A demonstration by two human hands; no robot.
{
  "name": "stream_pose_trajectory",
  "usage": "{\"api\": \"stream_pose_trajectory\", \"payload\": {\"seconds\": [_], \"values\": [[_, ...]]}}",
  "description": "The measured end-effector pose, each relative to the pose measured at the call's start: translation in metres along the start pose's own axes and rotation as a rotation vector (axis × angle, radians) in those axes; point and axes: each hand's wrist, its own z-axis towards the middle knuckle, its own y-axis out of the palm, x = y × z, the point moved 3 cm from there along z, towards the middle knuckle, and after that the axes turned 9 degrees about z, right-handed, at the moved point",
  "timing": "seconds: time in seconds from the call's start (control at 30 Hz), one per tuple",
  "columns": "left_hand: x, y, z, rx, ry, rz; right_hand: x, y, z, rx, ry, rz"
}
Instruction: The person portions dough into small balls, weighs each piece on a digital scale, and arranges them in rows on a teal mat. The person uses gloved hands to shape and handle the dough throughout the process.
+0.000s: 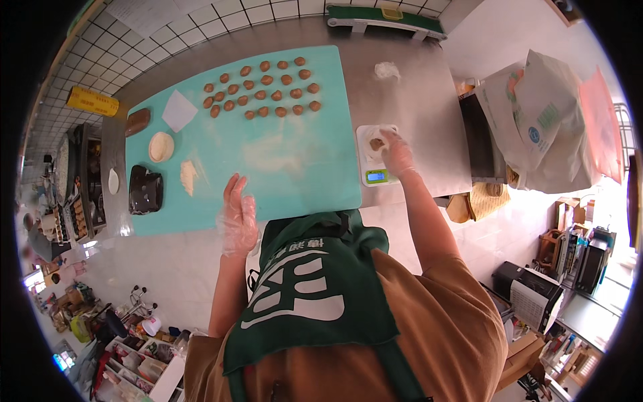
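My right hand (398,152), in a clear plastic glove, is over a white digital scale (370,179) with a lit display. Its fingers are at a small brown lump (376,144), which rests on a whitish film or dish on the scale; whether they grip it I cannot tell. My left hand (239,216), also gloved, hovers by the front edge of a turquoise mat (311,166), fingers extended and holding nothing. Several brown balls (266,80) stand in rows on the mat's far part. White flour (274,156) dusts its middle.
On the mat's left lie a round of pale dough (161,147), a dark wrapped block (146,190), a brown block (137,122), a white sheet (179,111) and a pale scrap (188,178). Crumpled film (386,71) is on the steel counter (427,100). A large bag (542,125) stands right.
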Motion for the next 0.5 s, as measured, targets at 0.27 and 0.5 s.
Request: {"api": "stream_pose_trajectory", "payload": {"seconds": [0.27, 0.5], "values": [[0.018, 0.02, -0.012, 0.065, 0.045, 0.063, 0.05, -0.016, -0.015, 0.051, 0.128, 0.115], [0.029, 0.03, -0.009, 0.097, 0.094, 0.109, 0.051, -0.025, -0.023, 0.059, 0.153, 0.148]]}}
